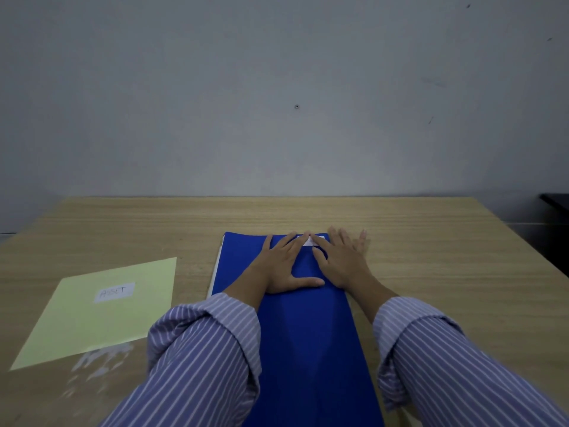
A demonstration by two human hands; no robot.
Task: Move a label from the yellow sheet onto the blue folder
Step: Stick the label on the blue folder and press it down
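A blue folder lies lengthwise in the middle of the wooden table. Near its far end sits a white label, mostly covered by fingertips. My left hand lies flat on the folder, fingers spread, fingertips on the label's left part. My right hand lies flat beside it, fingers on the label's right part and reaching past the folder's right edge. To the left rests the yellow sheet, carrying a white label marked "ASSET".
The wooden table ends at a grey wall behind. A whitish scuffed patch marks the table just below the yellow sheet. A dark piece of furniture stands off the right edge.
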